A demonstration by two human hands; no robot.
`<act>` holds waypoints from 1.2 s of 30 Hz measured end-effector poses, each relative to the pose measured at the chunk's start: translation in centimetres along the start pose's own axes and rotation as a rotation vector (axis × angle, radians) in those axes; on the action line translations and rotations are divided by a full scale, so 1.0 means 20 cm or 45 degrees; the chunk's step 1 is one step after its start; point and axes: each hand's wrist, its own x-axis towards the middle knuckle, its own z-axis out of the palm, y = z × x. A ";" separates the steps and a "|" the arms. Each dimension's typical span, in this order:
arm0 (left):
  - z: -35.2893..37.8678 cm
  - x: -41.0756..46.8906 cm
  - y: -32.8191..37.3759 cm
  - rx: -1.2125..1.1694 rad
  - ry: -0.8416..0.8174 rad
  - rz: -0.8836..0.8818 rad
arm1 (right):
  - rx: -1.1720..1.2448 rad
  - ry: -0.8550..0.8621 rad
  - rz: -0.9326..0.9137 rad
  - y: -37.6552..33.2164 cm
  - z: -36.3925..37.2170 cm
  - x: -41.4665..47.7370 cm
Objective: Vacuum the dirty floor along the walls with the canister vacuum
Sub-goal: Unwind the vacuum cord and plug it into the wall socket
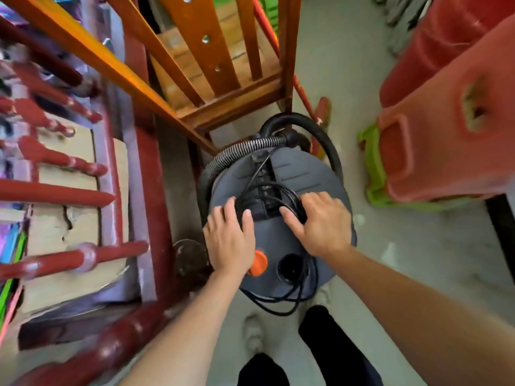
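Head view: both your hands on top of the canister vacuum (pixel 278 240), which stands on the floor (pixel 395 246) between furniture

Your left hand (pixel 230 240) lies flat on the grey lid, fingers straight and spread, likely steadying it. Your right hand (pixel 320 224) rests on the coiled black cord (pixel 278 190) bundled at the carry handle between your hands. Its fingers bend over the loops, but whether they pinch the cord cannot be told. It probably needs unwinding before vacuuming. Beside your left wrist sits an orange knob (pixel 259 263). Beyond your fingertips the ribbed hose (pixel 231 156) curls round the lid, with a wooden chair (pixel 211 65) close behind
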 end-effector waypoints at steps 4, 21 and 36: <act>0.02 -0.02 0.00 -0.055 0.016 -0.055 | -0.034 0.075 0.063 0.01 0.01 -0.04; 0.10 -0.56 -0.23 -0.133 -0.174 0.620 | -0.024 0.281 0.761 -0.18 0.09 -1.03; 0.06 -1.13 -0.61 -0.028 -0.371 0.952 | 0.053 0.401 1.207 -0.67 0.26 -1.92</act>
